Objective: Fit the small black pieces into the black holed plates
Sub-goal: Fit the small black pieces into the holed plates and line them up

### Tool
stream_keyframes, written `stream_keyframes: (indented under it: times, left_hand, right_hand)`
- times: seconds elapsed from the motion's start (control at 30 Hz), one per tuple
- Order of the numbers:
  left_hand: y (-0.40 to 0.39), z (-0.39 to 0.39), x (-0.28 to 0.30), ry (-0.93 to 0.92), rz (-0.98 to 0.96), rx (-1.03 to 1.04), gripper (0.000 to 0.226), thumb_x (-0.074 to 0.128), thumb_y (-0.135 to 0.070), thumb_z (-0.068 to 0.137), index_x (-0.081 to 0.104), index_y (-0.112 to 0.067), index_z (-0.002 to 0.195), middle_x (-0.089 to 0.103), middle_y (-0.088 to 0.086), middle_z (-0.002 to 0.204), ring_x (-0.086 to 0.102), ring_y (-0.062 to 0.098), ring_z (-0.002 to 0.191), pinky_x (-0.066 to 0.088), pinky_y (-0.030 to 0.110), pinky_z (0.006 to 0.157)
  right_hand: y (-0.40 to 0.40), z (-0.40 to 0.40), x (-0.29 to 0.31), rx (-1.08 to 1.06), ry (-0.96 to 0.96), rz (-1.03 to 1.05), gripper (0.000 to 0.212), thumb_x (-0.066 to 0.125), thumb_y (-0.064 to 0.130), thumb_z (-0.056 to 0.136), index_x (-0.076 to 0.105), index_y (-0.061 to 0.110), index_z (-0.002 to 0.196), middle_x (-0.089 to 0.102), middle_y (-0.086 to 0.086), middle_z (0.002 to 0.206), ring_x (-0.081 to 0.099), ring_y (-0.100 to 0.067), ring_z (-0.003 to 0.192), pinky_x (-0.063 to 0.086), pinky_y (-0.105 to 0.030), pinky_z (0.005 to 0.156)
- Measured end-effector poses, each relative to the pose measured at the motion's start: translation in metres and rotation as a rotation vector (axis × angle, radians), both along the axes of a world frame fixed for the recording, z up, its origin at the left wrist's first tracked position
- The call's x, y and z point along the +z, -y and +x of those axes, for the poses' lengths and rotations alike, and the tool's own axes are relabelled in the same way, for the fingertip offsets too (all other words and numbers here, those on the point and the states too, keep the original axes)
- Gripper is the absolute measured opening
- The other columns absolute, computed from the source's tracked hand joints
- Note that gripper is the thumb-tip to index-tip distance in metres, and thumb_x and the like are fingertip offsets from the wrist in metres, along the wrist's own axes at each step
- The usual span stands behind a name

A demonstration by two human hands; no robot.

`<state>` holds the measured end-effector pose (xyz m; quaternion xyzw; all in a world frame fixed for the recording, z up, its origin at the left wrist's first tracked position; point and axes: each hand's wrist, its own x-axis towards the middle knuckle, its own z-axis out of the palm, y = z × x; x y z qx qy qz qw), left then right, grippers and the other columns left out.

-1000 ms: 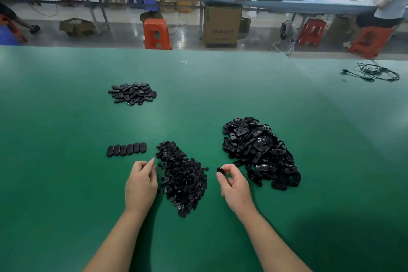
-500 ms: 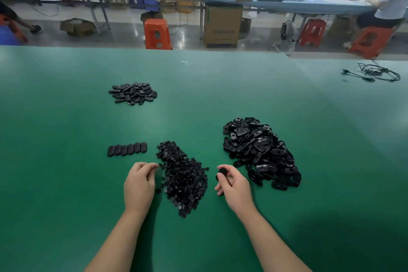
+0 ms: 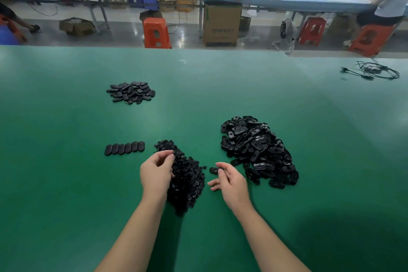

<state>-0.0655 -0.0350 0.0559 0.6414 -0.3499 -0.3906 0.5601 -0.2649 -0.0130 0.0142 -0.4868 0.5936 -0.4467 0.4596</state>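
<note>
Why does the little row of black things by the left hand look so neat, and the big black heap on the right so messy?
The short row of black oval plates holds only a few pieces, lying flat and side by side in a line. The big heap of black holed plates holds very many, jumbled on top of each other and tilted every way, with holes showing. The row's tops look smooth. Both are black ovals on the green table.

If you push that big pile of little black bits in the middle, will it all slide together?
Probably not. The pile of small pieces is loose, with strays at its edge, so it would likely spread. The bits look tiny and light. The left hand reaches into it.
</note>
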Motion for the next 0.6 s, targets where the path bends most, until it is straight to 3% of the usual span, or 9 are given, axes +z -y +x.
stream_keyframes:
  times: [0.1,0.2,0.37,0.47,0.6]
  left_hand:
    - [-0.001,-0.020,0.005,-0.023,0.038,-0.130,0.011,0.071,-0.010,0.089,0.076,-0.019,0.088,0.060,-0.001,0.052,0.050,0.014,0.044,0.047,0.020,0.048]
    - [-0.001,-0.035,0.004,-0.053,0.101,-0.194,0.006,0.072,-0.009,0.088,0.076,-0.014,0.088,0.060,0.001,0.051,0.050,0.016,0.042,0.046,0.022,0.047]
    - [-0.002,-0.054,0.001,-0.064,0.157,-0.251,0.004,0.074,-0.008,0.086,0.075,-0.011,0.084,0.064,0.002,0.055,0.051,0.016,0.040,0.045,0.025,0.045]
    - [-0.001,-0.065,0.002,-0.089,0.172,-0.282,0.005,0.073,-0.003,0.085,0.074,-0.007,0.083,0.068,0.003,0.060,0.050,0.015,0.039,0.044,0.024,0.042]
    - [-0.001,-0.075,0.004,-0.033,0.193,-0.339,0.006,0.071,-0.003,0.086,0.073,-0.007,0.083,0.072,0.001,0.065,0.052,0.012,0.041,0.046,0.024,0.044]
  right_hand:
    - [0.001,0.001,-0.001,-0.029,0.009,0.006,0.024,0.045,0.018,0.108,0.059,0.037,0.109,0.077,0.008,0.090,0.076,-0.019,0.076,0.063,-0.043,0.078]
    - [0.001,0.002,-0.002,-0.034,0.004,-0.001,0.022,0.042,0.018,0.108,0.059,0.032,0.107,0.075,0.015,0.092,0.076,-0.018,0.074,0.063,-0.044,0.077]
    - [0.001,0.002,0.002,-0.064,0.026,-0.033,0.018,0.041,0.013,0.108,0.054,0.024,0.105,0.073,0.000,0.099,0.076,-0.020,0.070,0.062,-0.034,0.063]
    - [0.001,0.001,0.000,-0.059,0.002,-0.028,0.017,0.042,0.014,0.108,0.053,0.026,0.104,0.075,-0.003,0.089,0.074,-0.023,0.066,0.062,-0.046,0.070]
    - [0.000,0.000,0.000,-0.030,-0.058,-0.035,0.015,0.044,0.018,0.107,0.053,0.029,0.103,0.073,0.009,0.074,0.073,-0.020,0.063,0.059,-0.051,0.073]
